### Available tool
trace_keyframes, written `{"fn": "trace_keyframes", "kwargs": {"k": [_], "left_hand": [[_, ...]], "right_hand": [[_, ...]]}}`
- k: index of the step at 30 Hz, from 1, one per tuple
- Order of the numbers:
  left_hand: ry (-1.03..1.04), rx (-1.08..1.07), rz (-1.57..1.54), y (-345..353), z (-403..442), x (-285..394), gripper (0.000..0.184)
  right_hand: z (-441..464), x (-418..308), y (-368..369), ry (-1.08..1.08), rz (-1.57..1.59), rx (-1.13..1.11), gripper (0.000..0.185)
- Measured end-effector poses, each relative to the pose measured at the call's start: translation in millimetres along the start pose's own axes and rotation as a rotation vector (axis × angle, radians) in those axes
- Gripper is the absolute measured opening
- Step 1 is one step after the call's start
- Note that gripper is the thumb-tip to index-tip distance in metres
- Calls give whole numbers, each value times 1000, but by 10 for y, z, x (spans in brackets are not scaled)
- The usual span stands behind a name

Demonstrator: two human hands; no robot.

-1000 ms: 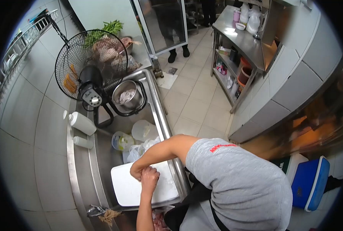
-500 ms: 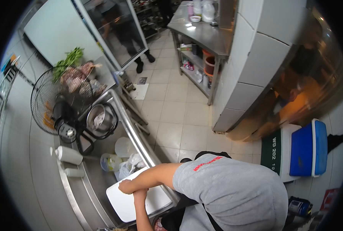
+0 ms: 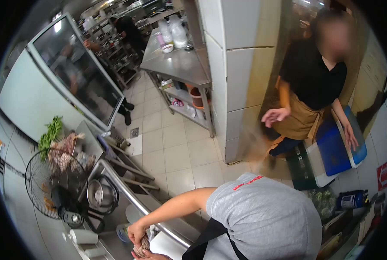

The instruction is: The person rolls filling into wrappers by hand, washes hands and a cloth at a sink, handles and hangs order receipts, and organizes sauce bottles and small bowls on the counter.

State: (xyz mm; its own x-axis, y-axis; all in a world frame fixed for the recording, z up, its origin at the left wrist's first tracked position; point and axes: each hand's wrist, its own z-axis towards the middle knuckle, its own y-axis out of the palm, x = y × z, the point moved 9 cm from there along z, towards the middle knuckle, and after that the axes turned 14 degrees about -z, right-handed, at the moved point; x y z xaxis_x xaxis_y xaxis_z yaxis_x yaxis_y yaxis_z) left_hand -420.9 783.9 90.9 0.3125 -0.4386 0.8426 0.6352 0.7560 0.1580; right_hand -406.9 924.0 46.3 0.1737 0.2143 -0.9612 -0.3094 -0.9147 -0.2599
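Note:
My right hand [image 3: 137,233] reaches over the sink counter with its fingers closed on the upper end of a mottled brown lump [image 3: 142,245]. At the bottom edge my left hand [image 3: 151,255] is partly cut off; its visible fingers press against the lump's lower end. The lump's exact kind is not clear. Beside the hands lies a white cutting board [image 3: 169,245], partly hidden by my arm. Behind my right hand are a clear container [image 3: 123,232] and a pale round bowl [image 3: 134,213].
A black wire fan [image 3: 57,184] stands by a metal pot [image 3: 109,193]. Raw meat [image 3: 65,156] and leafy greens [image 3: 50,132] lie beyond. White bottles [image 3: 84,236] rest along the wall. A person in black [image 3: 313,73] stands by the blue cooler [image 3: 332,149]; others are near the glass-door fridge [image 3: 74,65].
My view has swung right, bringing the person in black fully into sight. My hands, crossed over the board before, now hold the mottled lump near the sink's edge.

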Motion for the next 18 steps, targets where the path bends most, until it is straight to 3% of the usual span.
{"fn": "trace_keyframes", "kwargs": {"k": [1,4,8,14,15,18], "left_hand": [[-26,82,-159,93,-35,41,40],[-151,22,-173,214,3,-323,33],[6,-150,75,304,173,-335,24],[-254,-19,-125,150,111,-557,27],[-302,15,-94,143,91,-539,32],[-408,30,-385,66,124,-665,40]], "right_hand": [[-53,-72,-189,-70,-90,97,18],[-262,-275,-577,-205,-283,336,15],[-401,-316,-905,-183,-221,531,13],[-245,-212,-504,-235,-460,193,26],[-244,-168,-453,-218,-404,192,26],[-258,-135,-338,-182,-246,207,26]]}}
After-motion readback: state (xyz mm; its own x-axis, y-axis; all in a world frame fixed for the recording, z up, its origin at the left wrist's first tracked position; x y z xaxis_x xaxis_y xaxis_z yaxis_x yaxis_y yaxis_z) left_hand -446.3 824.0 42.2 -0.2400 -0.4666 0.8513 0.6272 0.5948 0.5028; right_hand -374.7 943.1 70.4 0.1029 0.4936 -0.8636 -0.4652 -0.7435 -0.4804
